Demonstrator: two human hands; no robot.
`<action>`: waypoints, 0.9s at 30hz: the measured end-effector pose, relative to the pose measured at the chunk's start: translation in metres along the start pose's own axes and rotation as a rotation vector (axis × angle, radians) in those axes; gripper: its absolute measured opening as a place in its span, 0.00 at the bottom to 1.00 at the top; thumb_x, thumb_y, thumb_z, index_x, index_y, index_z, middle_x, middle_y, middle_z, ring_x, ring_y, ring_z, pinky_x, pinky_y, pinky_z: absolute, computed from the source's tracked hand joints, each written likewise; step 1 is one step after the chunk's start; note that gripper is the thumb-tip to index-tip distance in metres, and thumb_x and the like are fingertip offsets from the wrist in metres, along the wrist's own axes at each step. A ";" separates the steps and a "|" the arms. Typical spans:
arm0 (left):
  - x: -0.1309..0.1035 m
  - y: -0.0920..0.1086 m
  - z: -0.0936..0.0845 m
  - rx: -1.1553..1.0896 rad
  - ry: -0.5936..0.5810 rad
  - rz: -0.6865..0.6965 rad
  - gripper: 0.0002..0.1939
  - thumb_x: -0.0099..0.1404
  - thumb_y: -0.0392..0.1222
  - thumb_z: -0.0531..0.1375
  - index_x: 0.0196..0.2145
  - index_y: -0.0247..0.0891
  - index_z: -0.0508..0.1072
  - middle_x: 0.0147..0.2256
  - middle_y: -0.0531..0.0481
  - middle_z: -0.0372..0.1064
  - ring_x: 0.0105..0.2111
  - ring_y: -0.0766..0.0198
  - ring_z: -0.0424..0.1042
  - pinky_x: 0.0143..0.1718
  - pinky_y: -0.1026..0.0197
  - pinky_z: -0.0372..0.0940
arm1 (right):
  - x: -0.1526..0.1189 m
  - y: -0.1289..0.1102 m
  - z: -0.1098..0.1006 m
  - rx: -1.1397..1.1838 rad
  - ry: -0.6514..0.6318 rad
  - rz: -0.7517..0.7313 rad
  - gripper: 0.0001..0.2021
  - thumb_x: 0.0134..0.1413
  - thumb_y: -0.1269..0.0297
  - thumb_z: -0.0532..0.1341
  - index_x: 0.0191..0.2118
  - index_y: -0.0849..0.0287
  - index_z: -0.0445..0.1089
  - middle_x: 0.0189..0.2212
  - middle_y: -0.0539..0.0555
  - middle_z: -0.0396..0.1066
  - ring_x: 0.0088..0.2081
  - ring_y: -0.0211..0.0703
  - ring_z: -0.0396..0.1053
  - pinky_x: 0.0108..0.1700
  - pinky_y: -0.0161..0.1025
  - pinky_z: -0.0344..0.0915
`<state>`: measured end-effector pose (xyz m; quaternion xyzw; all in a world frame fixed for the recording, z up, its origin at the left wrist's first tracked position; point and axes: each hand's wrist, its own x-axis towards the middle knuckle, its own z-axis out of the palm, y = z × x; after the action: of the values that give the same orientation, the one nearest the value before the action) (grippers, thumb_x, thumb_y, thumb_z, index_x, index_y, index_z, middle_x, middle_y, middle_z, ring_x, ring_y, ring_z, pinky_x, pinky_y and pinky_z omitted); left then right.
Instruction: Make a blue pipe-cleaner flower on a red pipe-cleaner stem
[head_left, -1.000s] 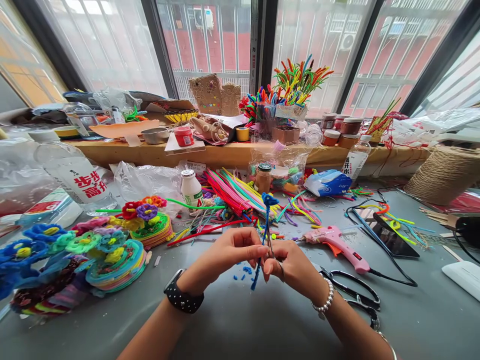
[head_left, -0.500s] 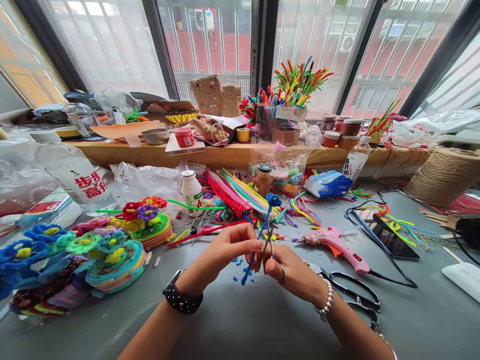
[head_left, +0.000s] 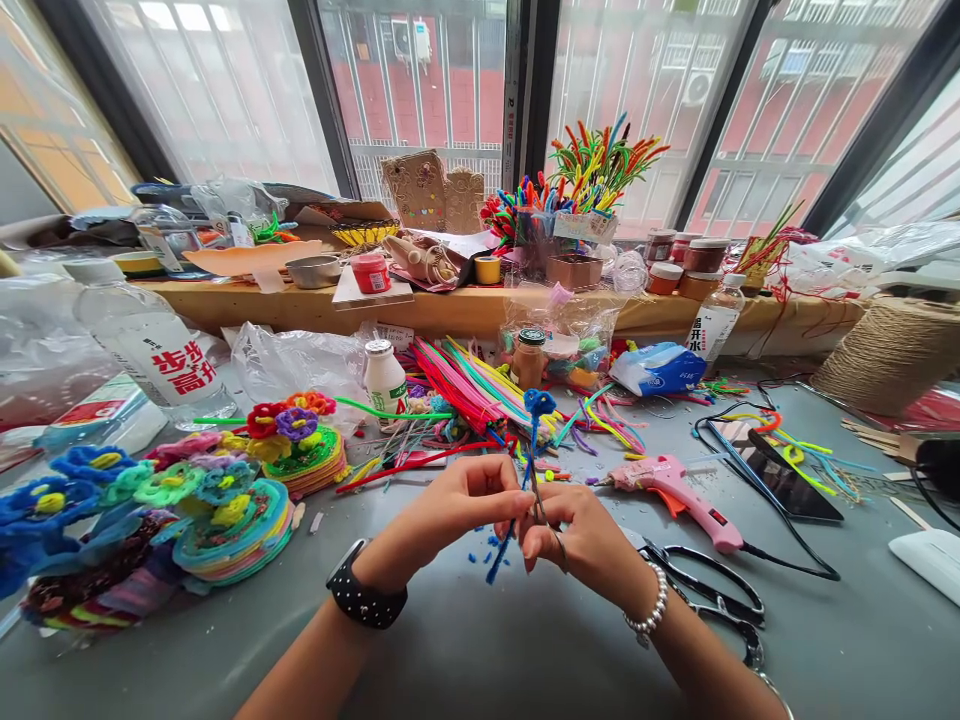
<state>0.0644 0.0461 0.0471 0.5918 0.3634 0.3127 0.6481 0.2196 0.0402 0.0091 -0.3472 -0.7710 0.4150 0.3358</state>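
Note:
My left hand [head_left: 476, 500] pinches the stem of a blue pipe cleaner flower [head_left: 538, 404], held upright and slightly tilted above the table. Its fuzzy bloom is at the top, and the stem's lower end sticks out below my fingers. In my right hand [head_left: 581, 525] are small metal scissors [head_left: 537, 492], fingers through the handles. Their blades point up and lie against the blue stem; whether they cut into it is hard to make out. Small blue fuzz clippings [head_left: 491, 545] lie on the table beneath my hands.
A pink glue gun [head_left: 679, 495] and large black-handled scissors [head_left: 712, 590] lie to the right. Finished pipe cleaner flowers [head_left: 97, 480] stand at left. Beyond my hands are loose pipe cleaners [head_left: 480, 390], a white bottle [head_left: 385, 380] and a brown jar [head_left: 529, 357].
The scissor blades have come closer together against the stem. The blue flower has tipped slightly to the left, and my right thumb has shifted left.

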 end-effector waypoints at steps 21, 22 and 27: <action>0.001 -0.003 -0.001 -0.007 0.009 0.012 0.12 0.51 0.41 0.59 0.19 0.34 0.59 0.17 0.57 0.59 0.19 0.73 0.58 0.21 0.68 0.52 | -0.001 0.001 0.003 0.061 0.044 0.001 0.27 0.44 0.43 0.50 0.10 0.61 0.65 0.21 0.51 0.68 0.27 0.37 0.66 0.34 0.33 0.59; 0.001 -0.003 -0.001 -0.002 0.015 0.020 0.12 0.51 0.42 0.59 0.19 0.34 0.59 0.17 0.57 0.59 0.19 0.73 0.58 0.21 0.68 0.52 | -0.001 0.001 0.003 0.067 0.035 -0.003 0.28 0.45 0.44 0.50 0.10 0.61 0.65 0.21 0.51 0.67 0.27 0.37 0.66 0.34 0.33 0.59; 0.001 -0.002 -0.001 0.002 0.008 0.037 0.11 0.52 0.41 0.58 0.20 0.35 0.59 0.18 0.57 0.60 0.19 0.73 0.59 0.21 0.68 0.52 | -0.001 -0.002 0.001 0.076 -0.043 -0.071 0.31 0.44 0.39 0.44 0.18 0.62 0.69 0.26 0.52 0.68 0.32 0.39 0.65 0.34 0.33 0.59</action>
<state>0.0637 0.0474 0.0446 0.5978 0.3554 0.3264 0.6401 0.2190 0.0378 0.0103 -0.2977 -0.7735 0.4391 0.3468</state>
